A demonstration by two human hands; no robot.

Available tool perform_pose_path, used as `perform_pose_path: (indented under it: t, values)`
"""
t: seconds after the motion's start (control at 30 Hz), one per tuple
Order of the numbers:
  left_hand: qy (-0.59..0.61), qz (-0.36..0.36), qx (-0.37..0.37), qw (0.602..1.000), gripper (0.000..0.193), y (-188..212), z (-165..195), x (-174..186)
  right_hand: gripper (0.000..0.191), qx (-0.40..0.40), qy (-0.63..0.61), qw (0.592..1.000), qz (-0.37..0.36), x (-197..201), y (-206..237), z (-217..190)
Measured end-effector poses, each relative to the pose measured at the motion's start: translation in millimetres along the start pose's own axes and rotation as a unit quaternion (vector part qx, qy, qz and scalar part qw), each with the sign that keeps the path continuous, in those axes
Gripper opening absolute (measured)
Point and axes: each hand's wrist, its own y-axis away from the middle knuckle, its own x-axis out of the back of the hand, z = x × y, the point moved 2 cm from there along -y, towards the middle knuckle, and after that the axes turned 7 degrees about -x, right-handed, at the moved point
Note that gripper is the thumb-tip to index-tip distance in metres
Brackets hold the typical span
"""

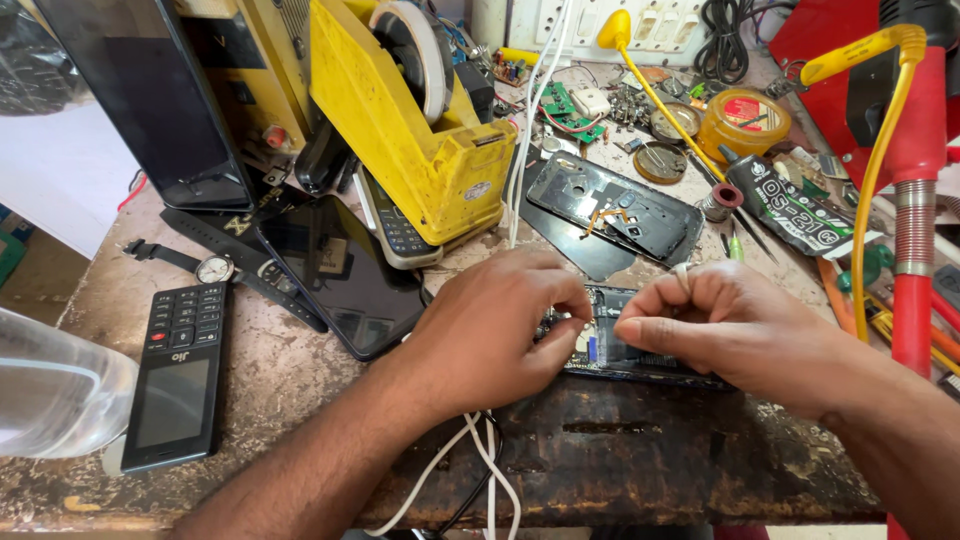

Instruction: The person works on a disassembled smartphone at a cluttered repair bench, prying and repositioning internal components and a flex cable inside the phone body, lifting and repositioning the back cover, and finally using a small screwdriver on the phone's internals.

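- Your left hand (500, 320) rests on the opened phone (620, 350), fingers curled and pressing its left end.
- Your right hand (730, 320) hovers over the phone's middle, thumb and forefinger pinched narrow; what they pinch is too small to tell.
- The phone lies flat near the front edge of the worktop (300, 400).
- White cables (530, 130) run under your left wrist.
- A keypad phone (180, 375) lies well to the left.
- A yellow box (420, 140) stands behind your left hand.

Worn, stained stone table (300, 400) with a dark chipped front edge at 6 o'clock. White switch panel (650, 25) on the wall at 12 o'clock. Even daylight; pale floor (60, 170) at 9 o'clock.
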Motion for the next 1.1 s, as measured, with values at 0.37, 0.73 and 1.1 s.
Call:
perform_pose_path:
  t: [0.37,0.73,1.1]
  values:
    - [-0.005,-0.087,-0.054,0.995,0.017,2.4,1.8,6.2,0.026,-0.078,-0.062,0.995,-0.004,-14.2,0.9,4.3]
    - [-0.008,-0.099,-0.072,0.992,0.026,2.8,0.9,11.0,0.027,-0.089,-0.067,0.993,0.026,-20.0,1.5,3.5]
    - [-0.001,-0.114,-0.057,0.992,0.026,2.4,0.8,11.8,0.029,-0.089,-0.037,0.994,0.053,-20.8,3.1,-1.0]
